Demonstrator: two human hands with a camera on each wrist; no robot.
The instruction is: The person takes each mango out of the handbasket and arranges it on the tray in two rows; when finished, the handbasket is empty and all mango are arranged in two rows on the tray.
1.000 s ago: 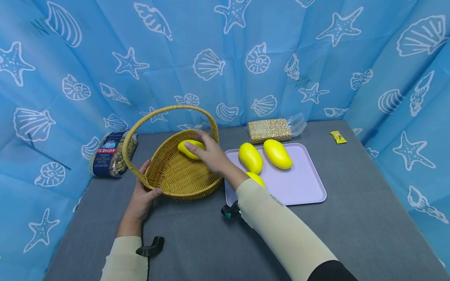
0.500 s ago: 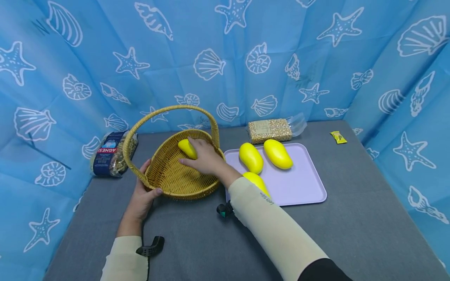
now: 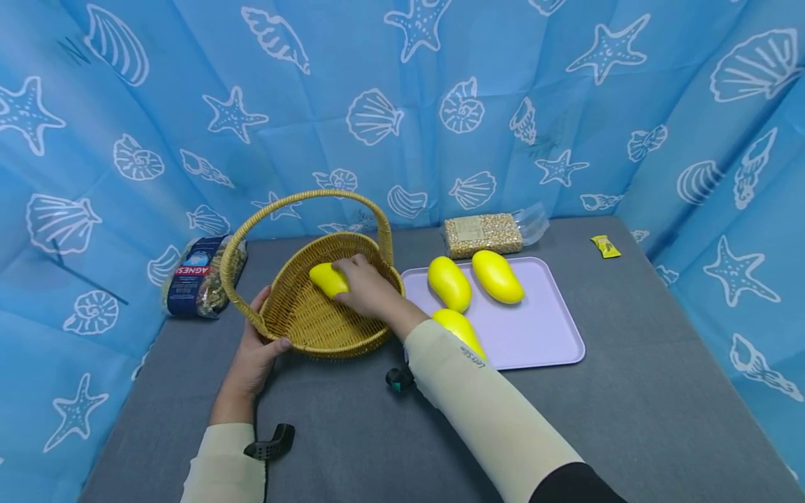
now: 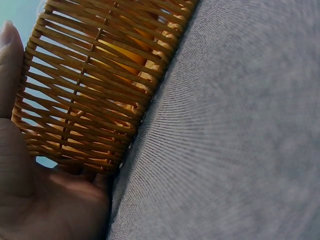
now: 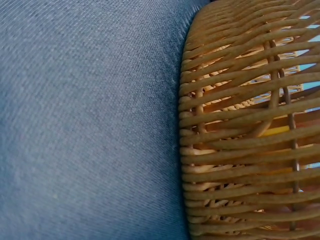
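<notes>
My left hand (image 3: 247,362) holds the left side of a round wicker basket (image 3: 342,348), its thumb over the rim. From the left wrist view, the basket's woven wall (image 4: 75,95) rises beside that hand's thumb and palm. Inside the basket my right hand (image 3: 367,288) grips the near-right end of a yellow mango (image 3: 326,281); its fingertips are partly hidden by the hand itself. The right wrist camera sees mostly the basket's outer weave (image 5: 245,130), with the mango showing only as yellow through the gaps.
Right of the basket, a lilac tray (image 3: 541,342) bears three more mangoes (image 3: 497,276). Behind it lies a bag of grain (image 3: 483,233). A labelled food bag (image 3: 196,276) stands left of the basket. A small yellow packet (image 3: 606,246) lies far right. A tall handle (image 3: 308,193) arches over the basket.
Inside the basket, the mango has turned and shifted from the back toward the front left. My right hand has changed its hold on it. The left hand and basket stay put.
</notes>
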